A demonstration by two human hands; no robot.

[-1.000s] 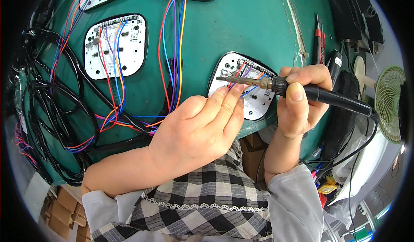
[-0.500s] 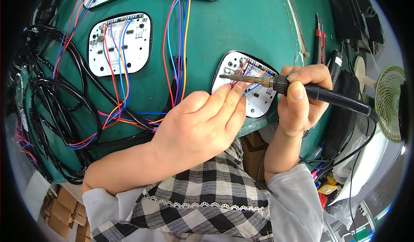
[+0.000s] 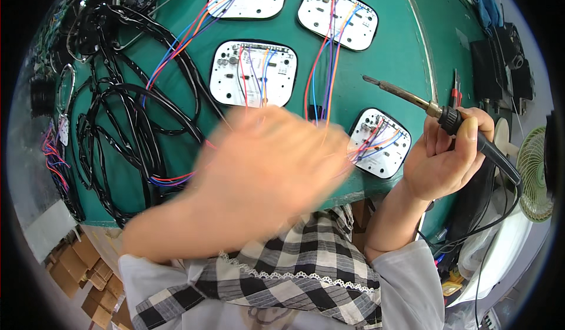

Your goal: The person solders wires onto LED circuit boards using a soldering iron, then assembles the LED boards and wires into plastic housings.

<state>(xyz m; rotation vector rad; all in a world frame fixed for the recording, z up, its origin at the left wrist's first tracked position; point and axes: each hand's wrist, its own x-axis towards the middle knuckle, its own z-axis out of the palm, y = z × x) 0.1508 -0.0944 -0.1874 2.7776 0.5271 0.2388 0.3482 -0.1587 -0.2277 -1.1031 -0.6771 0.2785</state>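
My right hand (image 3: 447,162) grips a black-handled soldering iron (image 3: 452,120). Its metal tip points up and left, in the air over the table and apart from the boards. Smeared by motion, my left hand (image 3: 268,165) is above the table's near side, and its fingers cannot be made out. To its right lies a white circuit board (image 3: 382,164) with red, purple, orange and blue wires running toward that hand. Another white board (image 3: 223,92) sits just beyond the left hand, which hides part of its wires.
Two more wired boards, one at the back (image 3: 256,6) and one farther right (image 3: 312,23), lie on the green table (image 3: 400,59). Thick black cables (image 3: 154,153) are tangled on the left. A red cutter (image 3: 455,93) and a green fan (image 3: 532,177) are at right, cardboard boxes (image 3: 88,259) at lower left.
My left hand has left the right-hand board and moved left. The soldering iron has swung up and right, off that board. The whole view has shifted, with boards appearing farther right.
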